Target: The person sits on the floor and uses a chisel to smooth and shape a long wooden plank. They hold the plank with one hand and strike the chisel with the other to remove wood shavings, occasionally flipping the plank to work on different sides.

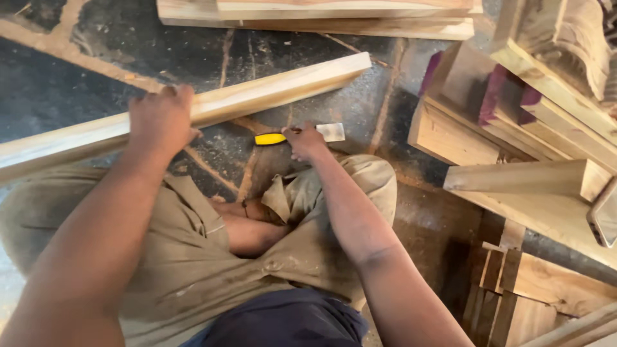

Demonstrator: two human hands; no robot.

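- One long pale wooden batten (270, 93) lies slantwise across the view, from the left edge up toward the centre-right.
- One scraper with a yellow handle (270, 138) and a flat metal blade (331, 132) sits on the floor just below the batten.
- Two more pale boards (321, 16) lie stacked along the top edge.
- At the right stands a cluster of wooden frame pieces (514, 122), several with purplish-red faces; I cannot give a sure count, since they overlap.
- A few darker wood offcuts (520, 289) lie at the lower right.
- The left hand (160, 119) is closed over the batten, fingers wrapped over its upper edge, pressing it down near the person's knee.
- The right hand (305, 141) rests on the scraper between handle and blade, fingers curled down onto it; whether it fully grips the tool I cannot tell.
- The person sits low, legs folded, in dusty khaki trousers (193, 257).
- The floor (77, 71) is dark stone slabs with pale joints, dusted with sawdust and shavings.
- The setting looks like a woodworking shop, with timber on three sides.
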